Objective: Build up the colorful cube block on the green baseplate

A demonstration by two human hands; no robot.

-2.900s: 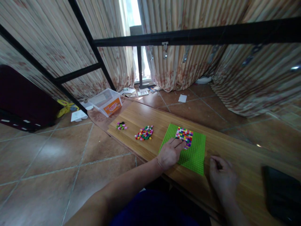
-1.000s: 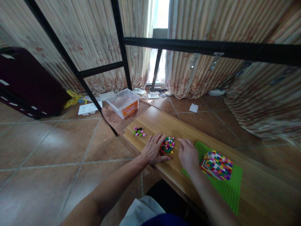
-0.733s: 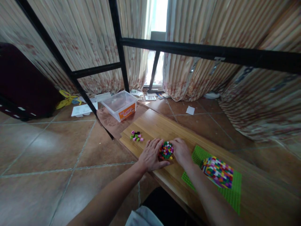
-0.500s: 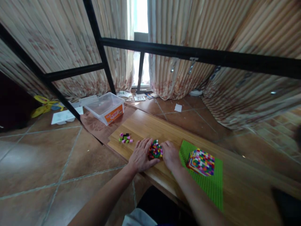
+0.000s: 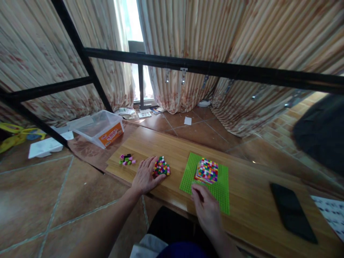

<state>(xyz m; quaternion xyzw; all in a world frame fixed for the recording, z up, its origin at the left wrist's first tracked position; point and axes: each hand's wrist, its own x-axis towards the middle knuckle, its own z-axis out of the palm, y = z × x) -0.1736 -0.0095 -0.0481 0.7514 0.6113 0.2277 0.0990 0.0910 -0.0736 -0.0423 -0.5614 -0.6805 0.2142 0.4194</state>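
A heap of small multicoloured building bricks (image 5: 162,167) lies on the wooden table. My left hand (image 5: 145,175) rests flat against the heap's left side, open, with fingers spread and thumb along the near edge. To the right, a block built of many coloured bricks (image 5: 207,170) stands on a green baseplate (image 5: 188,178). My right hand (image 5: 206,204) is over the near edge of the baseplate, close to the block, its fingers curled and pinched together. Anything between those fingertips is too small or hidden to make out.
Several pink, green and black bricks (image 5: 127,159) lie at the table's left end. A clear plastic box (image 5: 99,127) stands beyond it. A dark phone-like slab (image 5: 292,211) and a printed sheet (image 5: 329,211) are at the right. A black metal rail (image 5: 161,60) crosses beyond the table.
My right hand has left the loose heap and moved right to the baseplate, fingers pinched. My left hand has stayed beside the heap. The camera view has turned rightward.
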